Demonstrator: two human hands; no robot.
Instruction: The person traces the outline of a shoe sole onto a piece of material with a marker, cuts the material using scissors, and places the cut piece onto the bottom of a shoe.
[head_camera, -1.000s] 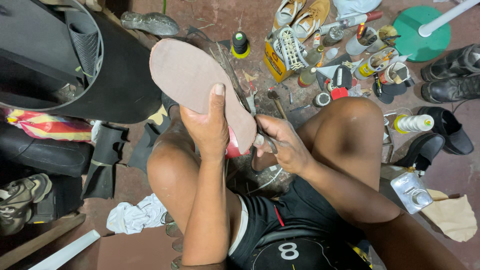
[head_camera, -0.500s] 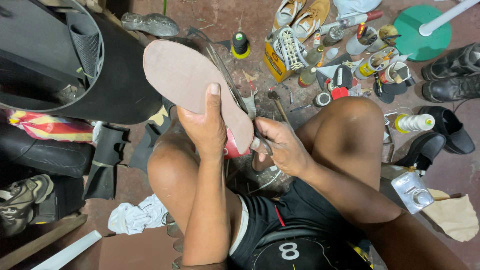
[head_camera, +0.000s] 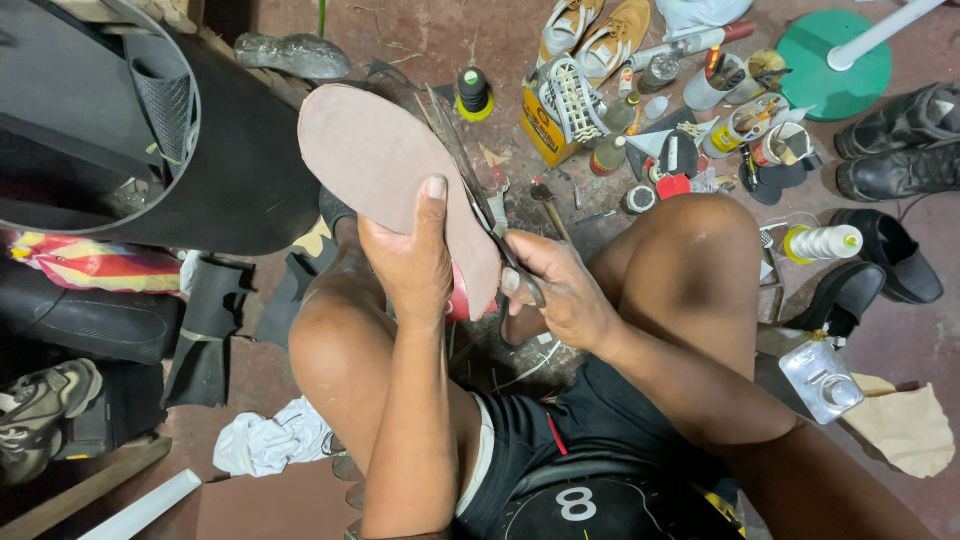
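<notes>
Reddish concrete floor spreads under my bent knees, crowded with shoe-repair clutter. At centre left my left hand (head_camera: 408, 262) is clamped around a tan sole (head_camera: 385, 165), tilting it up toward me so its edge faces the blades. Just right of it, my right hand (head_camera: 560, 290) grips scissors (head_camera: 470, 185) closed along that edge. Further right in the upper frame stand a yellow box (head_camera: 545, 128), small glue bottles (head_camera: 610, 150) and, lower right, a flat clear bottle (head_camera: 822, 378).
</notes>
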